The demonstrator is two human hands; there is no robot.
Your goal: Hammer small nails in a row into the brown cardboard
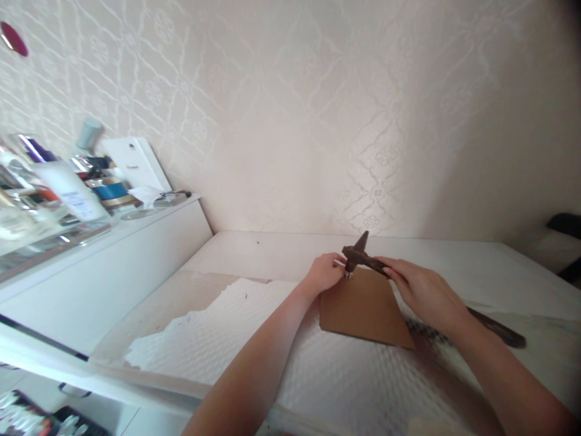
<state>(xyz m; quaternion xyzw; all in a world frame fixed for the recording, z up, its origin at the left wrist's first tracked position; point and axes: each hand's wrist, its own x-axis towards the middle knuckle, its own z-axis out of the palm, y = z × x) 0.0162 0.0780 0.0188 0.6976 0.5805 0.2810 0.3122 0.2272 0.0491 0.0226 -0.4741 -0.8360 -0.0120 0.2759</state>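
My right hand (420,287) is closed around the handle of a hammer (358,255), close to its dark, rusty-looking head. The handle's far end sticks out to the right past my wrist. A flat brown sheet of cardboard (363,312) lies on the white textured sheet, under the hammer head. My left hand (327,272) rests at the cardboard's far left corner, fingers curled in beside the hammer head. Some tiny shiny bits (348,276) show just below the head, by my left fingertips; what they are is too small to tell.
White textured sheeting (190,330) with a ragged edge covers part of the white table (290,245). At left, a raised white cabinet (136,260) carries bottles, jars, tape rolls and a white box (136,163). The patterned wall (281,121) stands behind. A black object (565,224) is at the right edge.
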